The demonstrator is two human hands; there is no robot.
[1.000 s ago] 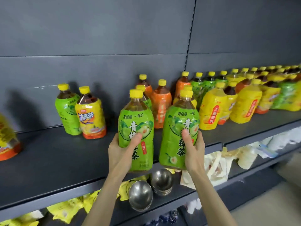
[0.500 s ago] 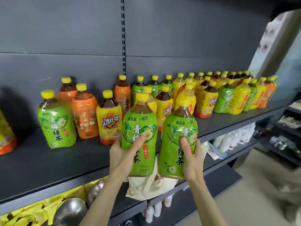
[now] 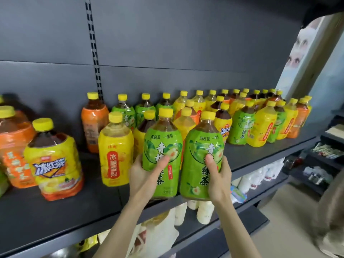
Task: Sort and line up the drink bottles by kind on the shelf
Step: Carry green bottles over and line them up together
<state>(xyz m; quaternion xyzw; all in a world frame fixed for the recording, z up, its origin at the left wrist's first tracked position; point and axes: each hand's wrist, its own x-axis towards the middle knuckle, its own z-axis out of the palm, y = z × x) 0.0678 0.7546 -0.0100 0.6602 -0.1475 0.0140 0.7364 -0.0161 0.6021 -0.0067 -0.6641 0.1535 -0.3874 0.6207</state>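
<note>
At the front lip of the shelf (image 3: 55,218): two green-label bottles, upright, side by side and touching, both at the edge.
Left hand (image 3: 143,175): fingers wrapped round the left green bottle (image 3: 162,157), thumb across its label; grip closed on it.
Right hand (image 3: 218,177): fingers closed round the right green bottle (image 3: 202,161), thumb on the label.
Whether the bottle bases rest on the shelf: cannot tell.
Just left of the held pair: yellow pear-drink bottle (image 3: 115,151), standing alone.
Further left: yellow iced-tea bottle (image 3: 54,162), with an orange bottle (image 3: 13,146) behind it.
Back and right: crowded mixed rows of green, yellow and orange bottles (image 3: 260,118), unsorted.
Lower shelf: white bottles (image 3: 204,211), partly hidden.
</note>
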